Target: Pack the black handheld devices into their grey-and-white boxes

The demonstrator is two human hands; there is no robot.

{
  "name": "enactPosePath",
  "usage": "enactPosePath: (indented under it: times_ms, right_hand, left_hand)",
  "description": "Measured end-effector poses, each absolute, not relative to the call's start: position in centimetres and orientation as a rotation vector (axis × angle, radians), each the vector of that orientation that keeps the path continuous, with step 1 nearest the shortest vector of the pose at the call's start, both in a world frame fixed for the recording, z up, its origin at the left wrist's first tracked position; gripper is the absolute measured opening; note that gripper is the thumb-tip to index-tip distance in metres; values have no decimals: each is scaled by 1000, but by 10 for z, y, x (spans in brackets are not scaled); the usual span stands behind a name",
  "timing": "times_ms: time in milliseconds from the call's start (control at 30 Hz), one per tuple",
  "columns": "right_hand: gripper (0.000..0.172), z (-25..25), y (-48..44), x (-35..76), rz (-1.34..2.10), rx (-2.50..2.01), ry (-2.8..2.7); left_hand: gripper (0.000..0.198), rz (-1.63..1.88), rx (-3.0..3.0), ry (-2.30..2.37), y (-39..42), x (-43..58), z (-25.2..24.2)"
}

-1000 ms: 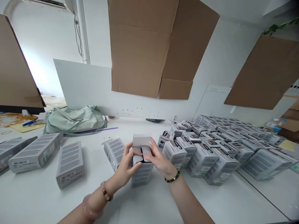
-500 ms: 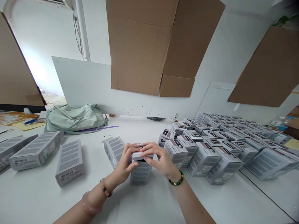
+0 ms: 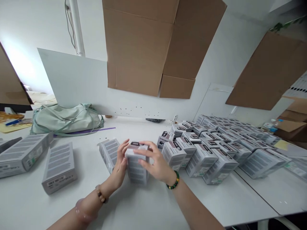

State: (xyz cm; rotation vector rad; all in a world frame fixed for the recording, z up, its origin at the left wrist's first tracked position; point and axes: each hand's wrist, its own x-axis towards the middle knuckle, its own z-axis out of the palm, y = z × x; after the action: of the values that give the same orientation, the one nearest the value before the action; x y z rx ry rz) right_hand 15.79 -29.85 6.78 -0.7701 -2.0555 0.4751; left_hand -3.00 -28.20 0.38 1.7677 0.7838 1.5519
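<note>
Around an upright box, left hand and right hand close.

Bright, glare upper left, edges seemingly warped

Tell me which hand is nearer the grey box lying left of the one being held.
Left. The left hand sits right beside that box; the right hand is farther off, on the other side of the held box.
</note>
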Motion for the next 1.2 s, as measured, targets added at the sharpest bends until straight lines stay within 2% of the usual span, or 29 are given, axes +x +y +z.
enactPosePath:
  times_ms: [133, 233, 300, 367, 533, 700, 833, 933, 1033, 1100, 1200]
  right_hand:
    - [34, 133, -247, 173, 169, -879, -1865]
    - [55, 177, -192, 192, -111, -1362, -1735]
    - [63, 190, -160, 203, -183, -1644, -1788]
    - [62, 187, -138, 211, -163, -1787, -1863]
    - [36, 145, -125, 222, -70, -2093, -1994]
    - [37, 138, -126, 229, -39, -2264, -2048]
    - [44, 167, -137, 223, -58, -2191, -2114]
    - [44, 189, -173, 210, -127, -2012, -2161]
    - [43, 192, -232, 200, -190, -1738, -2194]
    - [40, 178, -273, 197, -86, -1408, -2217]
    - [34, 144, -318, 193, 149, -1056, -2285]
  left_hand:
    - [37, 1539, 1681, 777, -281, -27, 1]
    - [40, 1400, 1834, 810, -284, -27, -2]
    - [43, 1301, 1919, 831, -287, -26, -3]
    - [43, 1252, 1949, 834, -290, -24, -3]
    - [39, 1236, 1952, 853, -295, -25, 5]
    - [37, 1273, 2055, 904, -302, -23, 8]
    - [26, 1509, 2332, 1113, -295, -27, 18]
    - [16, 1798, 2269, 1446, -278, -66, 44]
    - [26, 2056, 1908, 1907, -265, -144, 84]
    - [33, 2037, 1677, 2187, -265, -202, 106]
    - [40, 1746, 1480, 2439, -274, -269, 115]
